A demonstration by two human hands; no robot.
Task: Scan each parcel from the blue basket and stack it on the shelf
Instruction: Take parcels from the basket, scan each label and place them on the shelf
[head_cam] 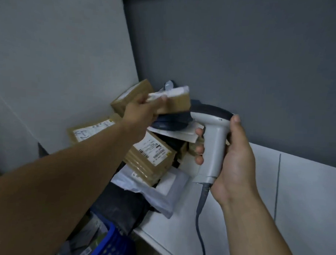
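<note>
Parcel (pixel 173 102) in question is 1 small brown cardboard box with a white label taped across the top. The left hand (pixel 139 113) has it up in the air by its near end, thumb on top, right over the pile of parcels (pixel 151 155) in the corner of the white shelf (pixel 294 189).

My guess is it's light and stiff, since 1 hand carries it from the end with no sag. The tape might be slick, so I'd pinch the cardboard edges rather than the label.

Just beside it, the right hand (pixel 236 160) has its fingers (pixel 199 147) curled round the handle of the grey scanner (pixel 212 140), cord hanging down.

That pile looks wobbly to me: tilted boxes on soft white mailers (pixel 161 192). Blue basket (pixel 109 243) sits low on the left.
</note>
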